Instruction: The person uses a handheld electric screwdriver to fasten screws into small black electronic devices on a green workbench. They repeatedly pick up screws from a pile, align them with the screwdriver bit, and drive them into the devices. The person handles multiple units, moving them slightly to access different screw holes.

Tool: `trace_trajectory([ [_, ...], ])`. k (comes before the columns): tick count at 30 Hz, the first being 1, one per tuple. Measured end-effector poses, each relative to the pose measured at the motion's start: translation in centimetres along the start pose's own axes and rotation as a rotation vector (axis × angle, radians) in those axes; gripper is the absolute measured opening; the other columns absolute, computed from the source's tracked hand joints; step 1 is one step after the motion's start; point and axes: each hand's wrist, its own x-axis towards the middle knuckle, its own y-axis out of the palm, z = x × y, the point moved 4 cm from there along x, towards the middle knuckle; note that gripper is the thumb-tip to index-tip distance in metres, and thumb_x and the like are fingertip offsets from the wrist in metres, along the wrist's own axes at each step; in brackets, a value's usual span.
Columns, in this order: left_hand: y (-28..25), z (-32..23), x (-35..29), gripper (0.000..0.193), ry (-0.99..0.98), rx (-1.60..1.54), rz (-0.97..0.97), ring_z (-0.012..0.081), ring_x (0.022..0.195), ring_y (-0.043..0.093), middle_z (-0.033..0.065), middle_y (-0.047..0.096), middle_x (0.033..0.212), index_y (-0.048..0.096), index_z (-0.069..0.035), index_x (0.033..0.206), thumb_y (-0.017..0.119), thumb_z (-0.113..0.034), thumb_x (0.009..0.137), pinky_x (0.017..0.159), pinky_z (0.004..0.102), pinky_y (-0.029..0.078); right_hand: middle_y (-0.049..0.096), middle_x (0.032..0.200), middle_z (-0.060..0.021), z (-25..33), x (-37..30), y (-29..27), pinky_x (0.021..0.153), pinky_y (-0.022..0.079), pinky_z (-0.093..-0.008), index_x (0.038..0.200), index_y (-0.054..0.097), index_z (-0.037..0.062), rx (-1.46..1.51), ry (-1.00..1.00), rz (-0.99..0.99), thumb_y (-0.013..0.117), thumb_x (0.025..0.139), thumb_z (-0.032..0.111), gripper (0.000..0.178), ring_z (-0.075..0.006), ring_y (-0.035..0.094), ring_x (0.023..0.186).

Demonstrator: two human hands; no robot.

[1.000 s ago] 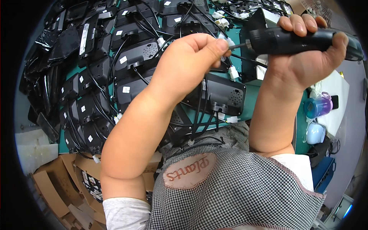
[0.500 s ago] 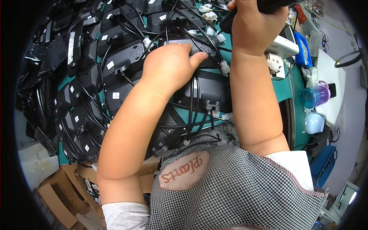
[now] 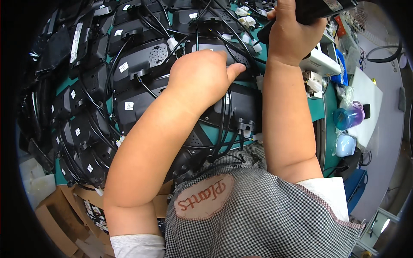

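My left hand [image 3: 200,75] rests on black plastic housings in the middle, its thumb stretched out to the right. Its other fingers bend down out of sight, so their contact with the parts is hidden. At the upper right, my right hand [image 3: 297,41] is closed around a black device [image 3: 325,9] with a silver label, partly cut off by the top edge; its exact kind is unclear. Below my left hand lies a black housing [image 3: 246,105] with black cables [image 3: 223,116] running over it. Another black housing [image 3: 144,64], with a white sticker and small holes, lies left of that hand.
Many more black housings [image 3: 84,139] with cables and white connectors cover the green table. Black plastic wrapping [image 3: 36,103] is heaped at the left. On the right are a white box-shaped device [image 3: 320,62], a blue tray [image 3: 342,69] and a purple-teal cup [image 3: 349,116]. Cardboard boxes [image 3: 53,228] stand lower left.
The view has shifted slightly. My left hand sits a little further right over the housings, its thumb still out. More of the black device in my right hand shows.
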Motion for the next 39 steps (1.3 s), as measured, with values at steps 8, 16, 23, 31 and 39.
trace_trajectory([
  [8, 0.0, 0.3, 0.0, 0.047, 0.012, -0.027, 0.011, 0.0333, 0.078, 0.063, 0.0173, 0.065, 0.082, 0.065, -0.003, 0.092, 0.051, -0.048, 0.085, 0.069, 0.0415, 0.051, 0.055, 0.061, 0.0007, -0.7, -0.5, 0.4, 0.044, 0.038, -0.0204, 0.077, 0.055, 0.0034, -0.1, -0.054, -0.039, 0.073, 0.077, 0.014, 0.021, -0.0064, 0.048, 0.048],
  [16, 0.1, 0.4, 0.0, 0.047, 0.031, -0.024, -0.012, 0.0325, 0.076, 0.063, 0.0157, 0.065, 0.078, 0.064, -0.002, 0.084, 0.05, -0.047, 0.086, 0.066, 0.0418, 0.051, 0.058, 0.063, -0.0025, -0.8, -0.7, 0.7, 0.051, 0.043, -0.0262, 0.078, 0.057, 0.0008, -0.286, -0.161, -0.03, 0.076, 0.075, 0.019, 0.026, -0.0115, 0.053, 0.053],
  [23, 0.0, 0.2, 0.0, 0.048, -0.006, -0.015, 0.051, 0.0333, 0.083, 0.063, 0.0181, 0.065, 0.088, 0.064, -0.004, 0.101, 0.05, -0.047, 0.086, 0.072, 0.0415, 0.051, 0.062, 0.065, -0.0086, -0.5, -0.8, 0.9, 0.054, 0.046, -0.0317, 0.076, 0.06, 0.003, -0.527, -0.221, 0.003, 0.076, 0.07, 0.022, 0.026, -0.019, 0.059, 0.056],
  [31, 0.0, 0.3, 0.1, 0.047, -0.027, -0.013, 0.065, 0.0333, 0.085, 0.063, 0.0178, 0.065, 0.089, 0.065, -0.005, 0.101, 0.049, -0.047, 0.086, 0.074, 0.0421, 0.05, 0.061, 0.063, -0.0095, -0.9, -0.9, 0.7, 0.054, 0.046, -0.0328, 0.075, 0.059, 0.0031, -0.502, -0.159, -0.017, 0.076, 0.07, 0.023, 0.027, -0.0208, 0.059, 0.055],
  [39, -0.1, 0.4, 0.3, 0.046, -0.065, -0.041, 0.104, 0.033, 0.087, 0.062, 0.0173, 0.066, 0.09, 0.065, -0.006, 0.1, 0.049, -0.047, 0.086, 0.075, 0.0416, 0.049, 0.062, 0.068, -0.0096, -0.3, -1.1, 1.0, 0.057, 0.046, -0.032, 0.079, 0.059, 0.0033, -0.504, -0.241, 0.024, 0.074, 0.072, 0.022, 0.025, -0.0215, 0.06, 0.059],
])
